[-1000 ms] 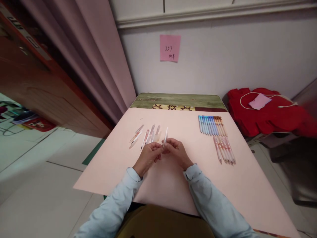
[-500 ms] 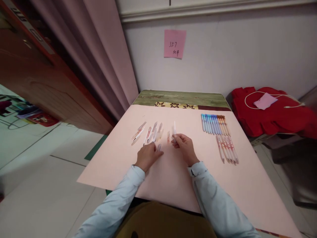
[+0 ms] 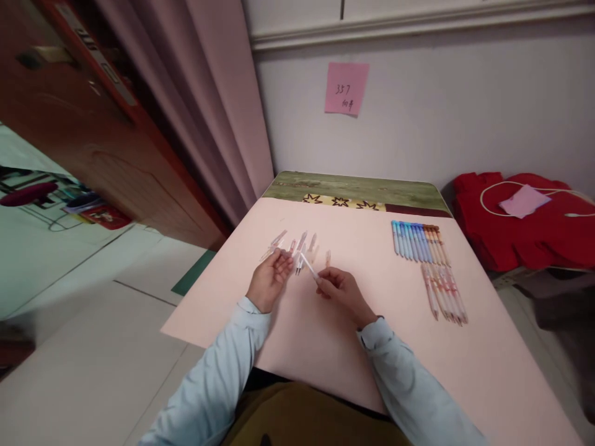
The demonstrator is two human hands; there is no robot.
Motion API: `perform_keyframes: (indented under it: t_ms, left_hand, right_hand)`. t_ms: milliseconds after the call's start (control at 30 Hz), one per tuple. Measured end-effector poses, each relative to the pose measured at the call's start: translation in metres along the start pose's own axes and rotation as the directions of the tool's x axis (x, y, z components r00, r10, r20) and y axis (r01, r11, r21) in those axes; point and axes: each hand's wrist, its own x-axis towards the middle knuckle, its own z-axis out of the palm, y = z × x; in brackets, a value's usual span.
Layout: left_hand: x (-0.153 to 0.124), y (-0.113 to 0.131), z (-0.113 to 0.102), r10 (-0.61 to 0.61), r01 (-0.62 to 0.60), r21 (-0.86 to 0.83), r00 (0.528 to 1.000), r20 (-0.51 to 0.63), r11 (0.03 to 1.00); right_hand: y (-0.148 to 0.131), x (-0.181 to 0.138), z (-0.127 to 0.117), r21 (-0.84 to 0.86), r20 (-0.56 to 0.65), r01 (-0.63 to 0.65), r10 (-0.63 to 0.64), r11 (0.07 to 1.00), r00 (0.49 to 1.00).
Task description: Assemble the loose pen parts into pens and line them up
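My right hand (image 3: 341,290) pinches a thin white pen refill (image 3: 308,264) that points up and left over the pink table sheet (image 3: 325,328). My left hand (image 3: 269,279) reaches into a scatter of clear and pink pen parts (image 3: 302,248), its fingers curled over a clear pen barrel (image 3: 279,239); whether it grips the barrel is unclear. A short pink piece (image 3: 328,257) lies just above my right hand.
A row of blue and orange pens (image 3: 416,240) lies at the far right of the sheet, with several pink pens (image 3: 444,288) below it. A red cloth (image 3: 520,217) with a white cable sits right of the table. A pink note (image 3: 346,88) hangs on the wall.
My hands have come apart. The left hand moved up-left onto the loose pen parts. The right hand's refill now tilts toward the left instead of standing upright.
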Motion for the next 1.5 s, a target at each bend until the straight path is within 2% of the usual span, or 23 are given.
perform_keyframes:
  t_ms: [133,433,833,967,1067,1233,1500]
  left_hand:
    - [0.003,-0.011,-0.006,-0.012,0.013,-0.093,1.000,0.006,0.996]
    - [0.001,-0.020,-0.012,0.008,-0.006,-0.059,0.999,0.039,0.998]
    - [-0.002,-0.022,-0.011,0.053,-0.051,-0.052,0.998,0.038,0.997]
    - [-0.008,-0.025,-0.008,0.084,-0.086,0.018,0.993,0.084,0.996]
    - [-0.013,-0.030,-0.004,0.048,-0.047,-0.005,0.993,0.103,0.999]
    - [-0.019,-0.036,0.006,-0.072,0.080,-0.088,0.993,0.088,0.993]
    - [-0.027,-0.035,0.012,-0.038,0.049,-0.093,0.993,0.115,0.995]
  right_hand:
    - [0.011,-0.001,0.003,-0.185,-0.005,0.108,-0.111,0.977,0.994]
    - [0.016,-0.001,-0.001,-0.398,0.015,0.181,-0.191,0.899,0.981]
    - [0.016,-0.001,-0.002,-0.469,0.033,0.201,-0.211,0.860,0.977]
    - [0.014,-0.001,-0.004,-0.523,-0.049,0.240,-0.310,0.818,0.950]
    - [0.012,0.000,-0.003,-0.504,-0.133,0.258,-0.369,0.824,0.920]
    - [0.012,0.003,-0.001,-0.386,-0.279,0.239,-0.360,0.891,0.890]
    - [0.008,0.003,-0.001,-0.271,-0.316,0.248,-0.330,0.930,0.890]
